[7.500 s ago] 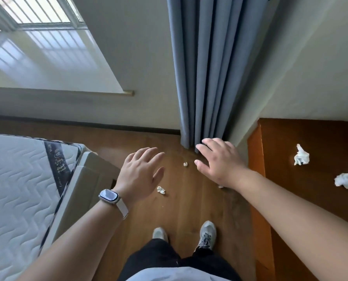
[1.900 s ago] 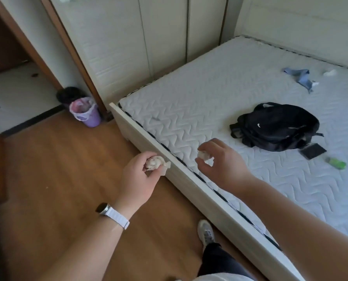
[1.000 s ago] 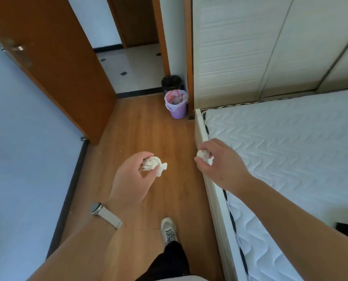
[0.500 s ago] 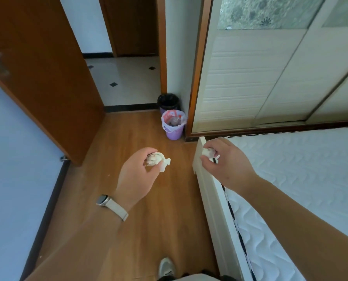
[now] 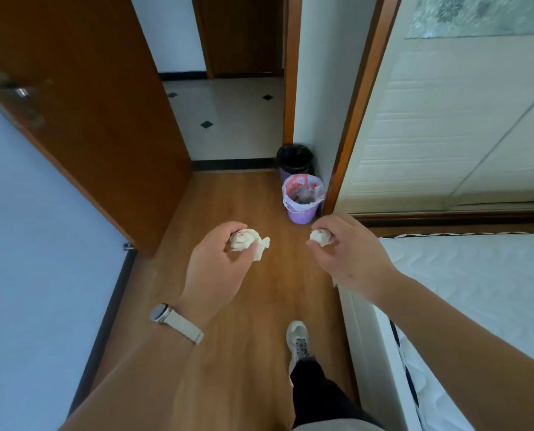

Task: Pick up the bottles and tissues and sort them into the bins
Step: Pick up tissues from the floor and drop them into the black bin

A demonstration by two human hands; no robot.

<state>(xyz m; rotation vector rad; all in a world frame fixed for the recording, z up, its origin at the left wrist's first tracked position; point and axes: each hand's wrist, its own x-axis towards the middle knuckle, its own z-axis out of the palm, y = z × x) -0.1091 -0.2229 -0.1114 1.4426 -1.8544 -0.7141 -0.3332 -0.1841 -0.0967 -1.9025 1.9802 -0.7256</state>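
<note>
- Left hand (image 5: 219, 269), mid-frame, fingers curled round a crumpled white tissue wad (image 5: 247, 241).
- Right hand (image 5: 346, 253) pinches a smaller white tissue ball (image 5: 320, 237).
- Farther up, centre: lilac plastic bin with a bag liner (image 5: 303, 200); black-lined bin (image 5: 294, 159) behind it, both on the wooden floor (image 5: 253, 306).

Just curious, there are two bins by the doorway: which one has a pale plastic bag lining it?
The purple bin, the nearer of the two. Its pale bag folds over the rim, with rubbish inside. The black bin behind it looks dark throughout.
</note>
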